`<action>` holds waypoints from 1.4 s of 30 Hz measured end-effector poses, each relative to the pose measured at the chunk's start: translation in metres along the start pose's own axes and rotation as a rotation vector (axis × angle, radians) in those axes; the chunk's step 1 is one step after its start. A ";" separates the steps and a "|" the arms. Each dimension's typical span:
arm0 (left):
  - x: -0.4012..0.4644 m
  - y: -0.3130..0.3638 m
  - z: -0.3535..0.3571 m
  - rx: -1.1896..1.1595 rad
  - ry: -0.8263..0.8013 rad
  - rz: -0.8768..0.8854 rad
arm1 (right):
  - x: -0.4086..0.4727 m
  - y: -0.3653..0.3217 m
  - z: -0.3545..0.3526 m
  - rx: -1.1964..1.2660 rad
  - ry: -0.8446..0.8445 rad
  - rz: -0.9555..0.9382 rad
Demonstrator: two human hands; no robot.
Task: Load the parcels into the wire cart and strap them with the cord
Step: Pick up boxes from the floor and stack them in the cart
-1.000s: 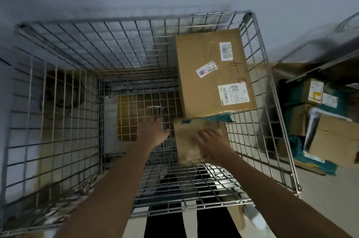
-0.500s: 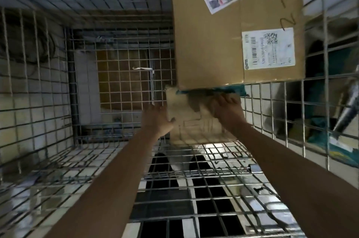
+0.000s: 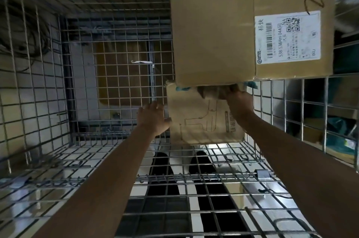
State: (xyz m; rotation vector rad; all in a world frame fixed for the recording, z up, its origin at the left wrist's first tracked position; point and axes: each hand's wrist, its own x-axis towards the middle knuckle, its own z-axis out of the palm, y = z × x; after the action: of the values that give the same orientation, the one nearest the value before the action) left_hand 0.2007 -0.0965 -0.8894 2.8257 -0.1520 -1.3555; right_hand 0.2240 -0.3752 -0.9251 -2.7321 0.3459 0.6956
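Note:
I look down into the wire cart (image 3: 116, 175), both arms reaching inside. A large brown parcel (image 3: 217, 29) with white labels stands at the upper right of the cart. Beneath its near edge lies a smaller brown parcel (image 3: 202, 119) with a line drawing on it. My right hand (image 3: 238, 99) grips the top edge of the smaller parcel, fingers tucked under the large one. My left hand (image 3: 153, 119) lies flat with straight fingers against the smaller parcel's left side. No cord for strapping is recognisable.
The cart's wire walls rise on all sides; its left half holds no parcel, with brown cardboard (image 3: 120, 70) showing under the mesh floor. Dark cables (image 3: 25, 29) hang outside the left wall. More parcels and teal bags (image 3: 338, 130) lie outside at right.
My head has leaned deeper into the cart, so everything looks larger. Both hands pushed the smaller parcel down and further in beneath the large parcel's near edge.

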 end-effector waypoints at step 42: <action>-0.742 -0.365 0.163 -0.765 0.646 -1.054 | -0.592 -0.567 -0.092 -0.617 -0.305 -1.219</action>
State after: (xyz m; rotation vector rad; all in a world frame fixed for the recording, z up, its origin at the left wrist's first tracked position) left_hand -0.3567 0.3385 -0.4313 2.4021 1.6033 -0.2181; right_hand -0.0708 0.2103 -0.4252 -2.5281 -1.6718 0.8461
